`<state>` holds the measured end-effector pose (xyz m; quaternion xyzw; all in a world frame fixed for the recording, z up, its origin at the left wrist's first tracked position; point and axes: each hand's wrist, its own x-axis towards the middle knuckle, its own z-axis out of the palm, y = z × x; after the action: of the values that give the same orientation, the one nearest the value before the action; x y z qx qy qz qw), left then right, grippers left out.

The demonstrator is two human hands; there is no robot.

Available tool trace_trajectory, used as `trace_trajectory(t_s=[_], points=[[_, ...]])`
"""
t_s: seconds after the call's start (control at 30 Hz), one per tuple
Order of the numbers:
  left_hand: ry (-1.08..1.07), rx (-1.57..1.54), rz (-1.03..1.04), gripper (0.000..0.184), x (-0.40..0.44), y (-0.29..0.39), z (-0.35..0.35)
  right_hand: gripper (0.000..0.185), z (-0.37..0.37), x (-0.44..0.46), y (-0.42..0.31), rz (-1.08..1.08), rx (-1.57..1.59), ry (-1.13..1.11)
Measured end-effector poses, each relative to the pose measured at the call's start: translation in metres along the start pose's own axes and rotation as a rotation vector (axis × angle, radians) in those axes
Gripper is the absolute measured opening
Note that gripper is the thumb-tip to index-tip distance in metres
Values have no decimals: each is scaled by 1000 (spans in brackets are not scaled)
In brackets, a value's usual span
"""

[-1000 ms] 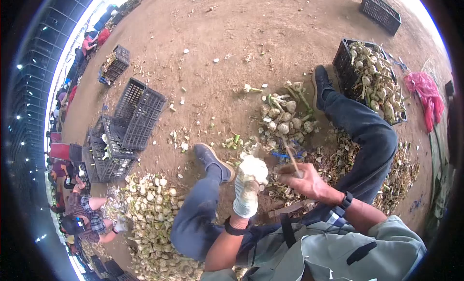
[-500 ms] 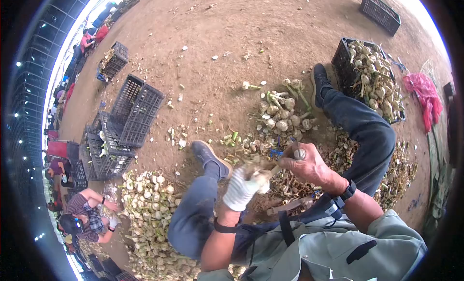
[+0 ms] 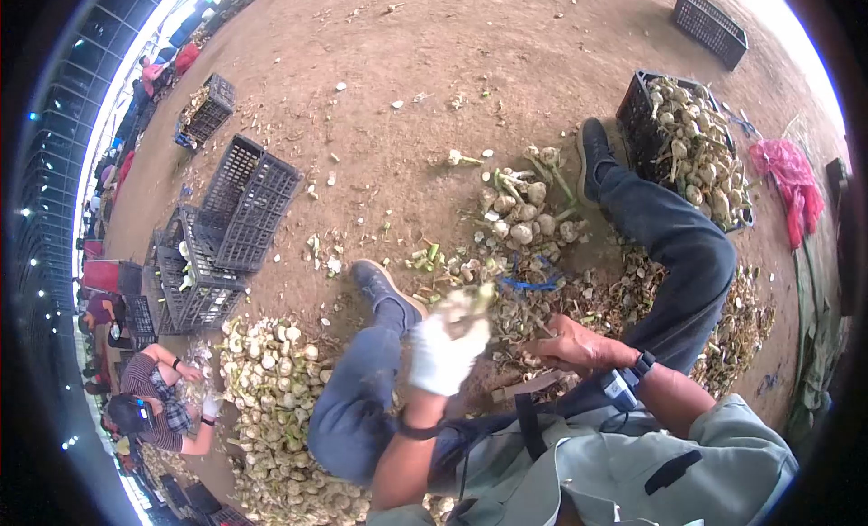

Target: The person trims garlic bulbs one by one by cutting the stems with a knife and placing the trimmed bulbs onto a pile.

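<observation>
My left hand (image 3: 445,356), in a white glove, is closed around a garlic bulb (image 3: 463,311) with a green stem end; motion blurs it. To its right, my bare right hand (image 3: 579,343) has its fingers curled around a small knife-like tool, mostly hidden by the hand; only a thin tip shows. The two hands are apart. Below and between them lie dry garlic trimmings (image 3: 520,322) and a blue strip (image 3: 533,282). Beyond them, on the dirt, sits a small heap of untrimmed garlic (image 3: 524,209) with stems. A large pile of trimmed garlic (image 3: 280,408) lies left of my left knee.
A black crate (image 3: 640,119) full of garlic stands beyond my right foot, near a pink net bag (image 3: 788,178). Stacked black crates (image 3: 249,205) stand at left. Another person (image 3: 163,404) sits by the garlic pile. A further crate (image 3: 710,27) is at the far right.
My left hand has risen slightly with the garlic bulb, away from my right hand. My right hand has dropped and turned, so the tool's round end no longer shows.
</observation>
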<state>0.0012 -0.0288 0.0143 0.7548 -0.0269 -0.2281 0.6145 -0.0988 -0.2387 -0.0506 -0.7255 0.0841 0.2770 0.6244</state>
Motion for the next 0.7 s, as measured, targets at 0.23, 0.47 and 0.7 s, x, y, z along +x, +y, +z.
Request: trace_trajectory(t_s=[0.23, 0.47, 0.7], points=[[829, -1111, 961, 62, -62, 21, -258, 37, -36, 46, 75, 137, -70, 516], [485, -1236, 768, 66, -39, 5, -213, 16, -53, 205, 67, -66, -795, 576], [272, -1076, 461, 49, 6, 16, -137, 27, -62, 289, 103, 36, -1052, 486]])
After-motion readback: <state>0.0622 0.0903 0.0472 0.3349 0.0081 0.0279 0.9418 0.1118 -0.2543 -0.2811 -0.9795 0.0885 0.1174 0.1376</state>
